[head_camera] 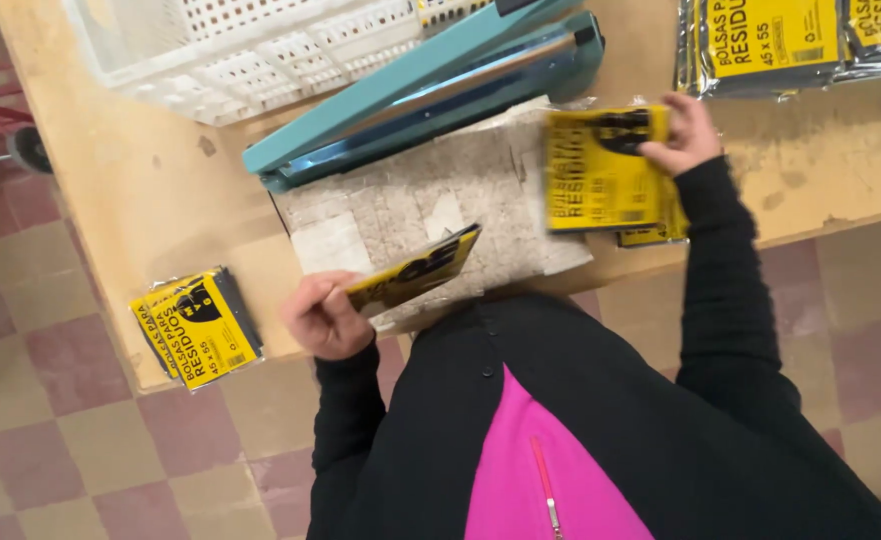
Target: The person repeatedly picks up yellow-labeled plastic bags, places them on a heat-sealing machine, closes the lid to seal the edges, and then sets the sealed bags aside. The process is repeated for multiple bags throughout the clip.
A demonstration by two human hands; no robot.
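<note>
**Two yellow packs in hand at the heat sealer**

Head view: the left hand [326,318], at about 7 o'clock in the frame, is closed around one end of a flat yellow-and-black bag pack [416,270], which tilts edge-on above the worn grey pad [431,205]. The right hand [686,135], at about 2 o'clock, pinches the top corner of a second yellow pack [596,170], held face-up over the pad's right edge; another yellow label [651,235] peeks out just under it. Behind the pad lies the teal heat sealer [431,90], its arm raised, and beyond that a white perforated basket [261,50]. A finished pack [199,328] sits on the wooden surface [141,170] at 9 o'clock, near the edge, and a wrapped stack [761,40] lies at 1 o'clock.

To handle these well, I judge each pack should be kept flat and gripped by an edge so the slippery film does not slide out.
</note>
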